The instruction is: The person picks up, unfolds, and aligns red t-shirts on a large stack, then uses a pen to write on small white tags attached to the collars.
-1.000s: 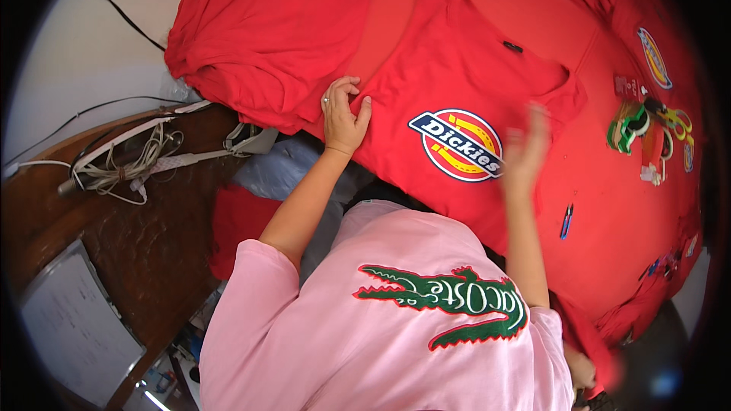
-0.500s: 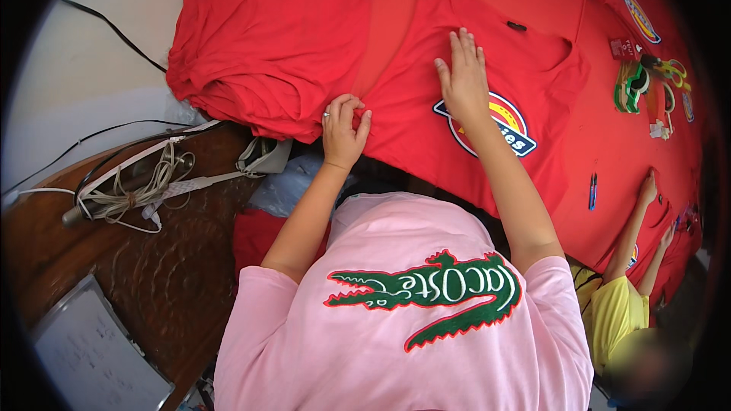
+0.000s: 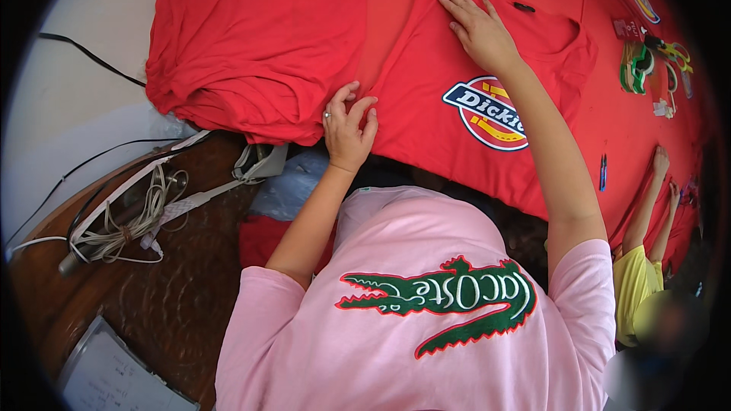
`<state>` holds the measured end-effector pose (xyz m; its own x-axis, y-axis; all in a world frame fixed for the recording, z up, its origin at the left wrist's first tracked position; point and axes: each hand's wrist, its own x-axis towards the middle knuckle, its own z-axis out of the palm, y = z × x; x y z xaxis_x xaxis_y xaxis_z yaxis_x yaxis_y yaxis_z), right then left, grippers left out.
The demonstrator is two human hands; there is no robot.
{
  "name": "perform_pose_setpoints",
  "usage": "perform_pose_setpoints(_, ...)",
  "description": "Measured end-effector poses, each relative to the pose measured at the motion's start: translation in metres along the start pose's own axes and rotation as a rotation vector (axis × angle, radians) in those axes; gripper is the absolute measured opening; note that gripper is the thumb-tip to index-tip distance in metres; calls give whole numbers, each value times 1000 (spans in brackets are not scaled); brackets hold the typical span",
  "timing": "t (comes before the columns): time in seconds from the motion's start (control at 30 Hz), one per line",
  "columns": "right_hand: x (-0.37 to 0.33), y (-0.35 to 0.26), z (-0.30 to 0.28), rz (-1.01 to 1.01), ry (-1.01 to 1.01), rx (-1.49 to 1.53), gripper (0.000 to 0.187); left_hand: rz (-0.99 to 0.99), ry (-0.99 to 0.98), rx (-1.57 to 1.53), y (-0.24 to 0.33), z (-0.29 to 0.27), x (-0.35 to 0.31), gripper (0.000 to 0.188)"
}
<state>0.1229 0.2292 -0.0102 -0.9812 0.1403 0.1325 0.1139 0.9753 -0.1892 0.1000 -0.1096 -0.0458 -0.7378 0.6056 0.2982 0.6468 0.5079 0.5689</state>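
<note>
My right hand [image 3: 481, 34] lay palm down and flat on the red round-necked shirt [image 3: 426, 76], fingers stretched out and thumb apart, just left of its neckline. My left hand [image 3: 350, 131], a ring [image 3: 327, 115] on one finger, rested on fabric at the shirt's left edge, its fingers loosely spread and a little bent, clasping nothing that I could see.

The shirt was spread front up on the red work surface [image 3: 628, 125], directly before me. Taking the round printed badge [image 3: 487, 114] on its chest as the clock's centre, my right hand sat at twelve and my left at nine. The black neck label [image 3: 524, 7] showed between twelve and one.

A heap of red garments [image 3: 259, 38] lay at ten, just beside my left hand. A blue pen [image 3: 603, 173] was at four, with yellow-handled scissors [image 3: 674, 52] between two and three, near a green roll [image 3: 633, 68]. Past the pen, between three and four, were a co-worker's hands [image 3: 661, 161], and their yellow sleeve [image 3: 636, 285] lay nearer five.

My pink top [image 3: 426, 221] filled six, a bluish plastic bag [image 3: 293, 186] was at eight, and beyond it were bundled pale cables [image 3: 145, 217].
</note>
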Motion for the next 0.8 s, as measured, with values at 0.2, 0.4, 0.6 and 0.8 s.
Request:
perform_pose_setpoints(0.2,15,-31,11,-40,201,196,43,152,-124,-33,28,-24,9,24)
perform_pose_setpoints(0.4,43,-38,16,-18,160,136,22,91,-186,-33,36,-16,0,12)
perform_pose_setpoints(0.6,43,-24,28,46,240,543,20,141,-393,-155,34,-31,-12,15)
perform_pose_setpoints(0.8,-37,-92,10,-262,183,449,43,121,-351,-35,37,-24,-4,53)
